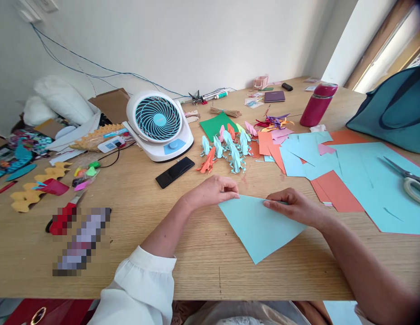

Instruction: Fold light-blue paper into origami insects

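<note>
A light blue paper sheet (259,228), folded into a triangle, lies on the wooden table (196,266) in front of me. My left hand (213,190) pinches its upper left corner, fingers closed on the fold. My right hand (293,205) presses its fingers flat along the top edge of the same paper. Behind the hands stands a cluster of small folded paper figures (226,146) in blue, orange and pink.
A white desk fan (159,124) and a black remote (175,171) sit behind my left hand. Loose blue and orange sheets (332,171) and scissors (411,180) lie right. A red bottle (317,104), a teal bag (396,110) and craft clutter (44,185) surround them.
</note>
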The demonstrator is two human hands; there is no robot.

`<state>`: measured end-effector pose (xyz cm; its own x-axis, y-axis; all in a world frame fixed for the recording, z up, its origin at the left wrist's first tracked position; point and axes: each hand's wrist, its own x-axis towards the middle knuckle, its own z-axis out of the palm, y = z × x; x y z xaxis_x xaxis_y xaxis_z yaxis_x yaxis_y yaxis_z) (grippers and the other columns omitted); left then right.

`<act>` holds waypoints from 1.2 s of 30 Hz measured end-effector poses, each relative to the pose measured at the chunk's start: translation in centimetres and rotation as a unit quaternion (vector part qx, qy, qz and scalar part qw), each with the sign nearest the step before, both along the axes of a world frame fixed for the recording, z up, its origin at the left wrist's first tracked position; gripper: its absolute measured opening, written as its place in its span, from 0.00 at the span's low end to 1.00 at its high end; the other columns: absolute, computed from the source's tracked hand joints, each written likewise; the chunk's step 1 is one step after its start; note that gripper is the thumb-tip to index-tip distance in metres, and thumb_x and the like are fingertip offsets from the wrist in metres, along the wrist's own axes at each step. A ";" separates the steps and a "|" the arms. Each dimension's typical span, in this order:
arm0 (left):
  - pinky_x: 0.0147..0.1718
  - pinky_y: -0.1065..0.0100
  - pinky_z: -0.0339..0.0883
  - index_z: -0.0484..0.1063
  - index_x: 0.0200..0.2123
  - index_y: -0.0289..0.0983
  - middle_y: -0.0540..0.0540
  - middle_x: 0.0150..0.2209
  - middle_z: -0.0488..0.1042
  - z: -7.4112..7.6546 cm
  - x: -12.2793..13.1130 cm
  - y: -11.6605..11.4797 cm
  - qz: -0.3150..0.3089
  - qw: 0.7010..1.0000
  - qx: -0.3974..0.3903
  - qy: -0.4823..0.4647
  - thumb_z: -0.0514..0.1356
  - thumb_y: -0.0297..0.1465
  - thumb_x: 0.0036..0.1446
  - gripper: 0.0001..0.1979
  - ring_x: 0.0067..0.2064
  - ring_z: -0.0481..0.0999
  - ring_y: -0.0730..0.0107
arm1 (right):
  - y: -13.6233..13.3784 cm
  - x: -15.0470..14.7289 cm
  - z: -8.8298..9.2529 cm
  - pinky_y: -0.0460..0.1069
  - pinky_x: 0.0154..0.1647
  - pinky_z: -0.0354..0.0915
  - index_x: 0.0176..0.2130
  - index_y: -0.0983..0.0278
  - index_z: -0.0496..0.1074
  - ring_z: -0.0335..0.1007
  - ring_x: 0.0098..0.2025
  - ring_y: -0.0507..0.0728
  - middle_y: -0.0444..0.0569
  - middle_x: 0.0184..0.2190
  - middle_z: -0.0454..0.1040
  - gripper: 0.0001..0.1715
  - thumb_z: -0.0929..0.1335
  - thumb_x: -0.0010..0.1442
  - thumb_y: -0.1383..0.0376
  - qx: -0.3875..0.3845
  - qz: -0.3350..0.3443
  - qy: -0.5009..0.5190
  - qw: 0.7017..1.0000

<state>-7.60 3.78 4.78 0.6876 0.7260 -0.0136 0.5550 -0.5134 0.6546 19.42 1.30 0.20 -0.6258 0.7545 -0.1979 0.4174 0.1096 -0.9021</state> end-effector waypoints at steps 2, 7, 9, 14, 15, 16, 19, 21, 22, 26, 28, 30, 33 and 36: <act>0.31 0.71 0.60 0.75 0.29 0.37 0.49 0.29 0.75 -0.2 -1.0 0.8 0.017 1.000 -0.019 -0.013 0.60 0.35 0.58 0.10 0.31 0.71 0.70 | 0.1 0.6 0.2 0.46 0.20 0.44 0.23 0.63 0.59 0.46 0.22 0.47 0.39 0.20 0.51 0.30 0.66 0.59 0.43 -0.003 -0.012 -0.009 1.000; 0.31 0.71 0.62 0.77 0.28 0.36 0.49 0.27 0.75 -1.0 -3.4 2.4 0.041 0.998 -0.048 -0.032 0.61 0.37 0.56 0.11 0.31 0.71 0.70 | 0.4 1.8 0.4 0.46 0.19 0.43 0.23 0.63 0.60 0.46 0.22 0.48 0.40 0.20 0.52 0.30 0.67 0.57 0.42 -0.003 -0.049 -0.019 0.999; 0.30 0.71 0.60 0.77 0.28 0.36 0.50 0.26 0.74 -1.1 -4.5 2.9 0.062 0.996 -0.051 -0.027 0.61 0.38 0.55 0.11 0.29 0.70 0.70 | 0.4 2.0 0.4 0.46 0.20 0.42 0.22 0.63 0.58 0.45 0.22 0.48 0.40 0.20 0.50 0.30 0.66 0.59 0.43 0.002 -0.052 -0.024 0.998; 0.30 0.69 0.58 0.76 0.25 0.37 0.50 0.25 0.75 0.2 -6.1 3.3 0.179 0.980 0.071 0.048 0.62 0.35 0.55 0.10 0.29 0.71 0.69 | 0.6 2.0 0.2 0.46 0.20 0.40 0.22 0.62 0.52 0.43 0.22 0.48 0.40 0.21 0.47 0.31 0.65 0.60 0.43 0.027 -0.049 -0.054 0.997; 0.31 0.68 0.59 0.77 0.25 0.37 0.49 0.26 0.76 0.5 -5.8 3.1 0.200 0.972 0.107 0.059 0.62 0.34 0.55 0.10 0.29 0.71 0.68 | 0.7 2.0 0.1 0.46 0.20 0.40 0.22 0.62 0.52 0.43 0.22 0.48 0.40 0.20 0.48 0.31 0.65 0.60 0.43 0.031 -0.049 -0.061 0.996; 0.33 0.68 0.60 0.77 0.27 0.37 0.48 0.27 0.76 0.8 -5.2 2.7 0.209 0.967 0.139 0.054 0.61 0.34 0.57 0.09 0.31 0.72 0.67 | 0.7 1.9 0.1 0.46 0.20 0.41 0.22 0.62 0.52 0.44 0.22 0.48 0.40 0.20 0.48 0.32 0.65 0.60 0.43 0.034 -0.047 -0.067 0.996; 0.41 0.67 0.65 0.78 0.38 0.38 0.46 0.38 0.79 1.0 -1.6 0.5 0.136 0.983 0.117 -0.032 0.61 0.34 0.59 0.08 0.40 0.76 0.65 | 0.5 1.4 0.1 0.46 0.19 0.42 0.22 0.63 0.54 0.44 0.22 0.48 0.40 0.20 0.50 0.32 0.64 0.60 0.42 0.037 -0.030 -0.066 0.997; 0.47 0.65 0.66 0.75 0.48 0.39 0.43 0.48 0.78 0.4 1.4 -1.2 0.056 0.993 0.082 -0.069 0.61 0.34 0.59 0.14 0.47 0.76 0.62 | 0.2 0.9 0.2 0.46 0.19 0.43 0.22 0.63 0.56 0.45 0.22 0.47 0.40 0.20 0.51 0.31 0.64 0.60 0.43 0.042 -0.017 -0.055 0.997; 0.49 0.64 0.66 0.73 0.50 0.40 0.42 0.50 0.77 0.1 2.7 -2.0 0.025 0.995 0.067 -0.070 0.62 0.34 0.59 0.16 0.49 0.76 0.62 | 0.0 0.6 0.3 0.45 0.19 0.43 0.22 0.64 0.59 0.45 0.22 0.47 0.40 0.19 0.52 0.31 0.64 0.60 0.43 0.047 -0.013 -0.050 0.998; 0.47 0.65 0.66 0.75 0.42 0.40 0.46 0.43 0.79 -0.9 4.8 -3.2 0.029 0.997 0.055 -0.050 0.59 0.28 0.60 0.08 0.45 0.77 0.63 | -0.4 0.2 1.0 0.45 0.20 0.51 0.30 0.65 0.73 0.56 0.24 0.49 0.43 0.22 0.64 0.26 0.66 0.60 0.45 0.045 -0.028 -0.021 0.998; 0.45 0.66 0.66 0.74 0.38 0.40 0.47 0.39 0.79 -0.6 4.0 -2.7 0.066 0.993 0.073 -0.061 0.58 0.27 0.60 0.05 0.43 0.77 0.64 | -0.4 0.4 1.2 0.46 0.27 0.61 0.40 0.63 0.76 0.67 0.32 0.54 0.47 0.31 0.74 0.23 0.68 0.59 0.47 0.062 -0.080 0.030 0.994; 0.43 0.66 0.66 0.72 0.36 0.39 0.48 0.37 0.77 0.0 2.9 -1.9 0.121 0.981 0.107 -0.103 0.57 0.28 0.61 0.04 0.41 0.76 0.66 | -0.2 0.7 1.3 0.49 0.37 0.67 0.45 0.61 0.76 0.71 0.40 0.58 0.49 0.39 0.76 0.22 0.70 0.58 0.49 0.096 -0.147 0.112 0.978; 0.42 0.67 0.66 0.69 0.35 0.39 0.49 0.36 0.74 0.7 1.6 -1.1 0.183 0.953 0.149 -0.188 0.57 0.31 0.63 0.04 0.40 0.73 0.67 | 0.0 0.8 1.2 0.52 0.44 0.69 0.48 0.57 0.74 0.73 0.45 0.59 0.49 0.43 0.77 0.20 0.70 0.60 0.51 0.152 -0.195 0.204 0.947; 0.46 0.65 0.66 0.68 0.37 0.40 0.48 0.37 0.74 0.6 1.5 -0.9 0.179 0.933 0.129 -0.284 0.57 0.34 0.64 0.04 0.42 0.73 0.67 | -0.3 0.3 1.1 0.57 0.51 0.67 0.59 0.53 0.66 0.67 0.57 0.63 0.51 0.56 0.70 0.30 0.71 0.59 0.52 0.247 -0.161 0.165 0.941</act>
<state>-6.06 2.83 5.35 0.2428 0.8394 0.4863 0.3226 -0.5426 0.7756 19.76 1.03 1.27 -0.3139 0.8649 0.3917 0.2064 0.4649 -0.8610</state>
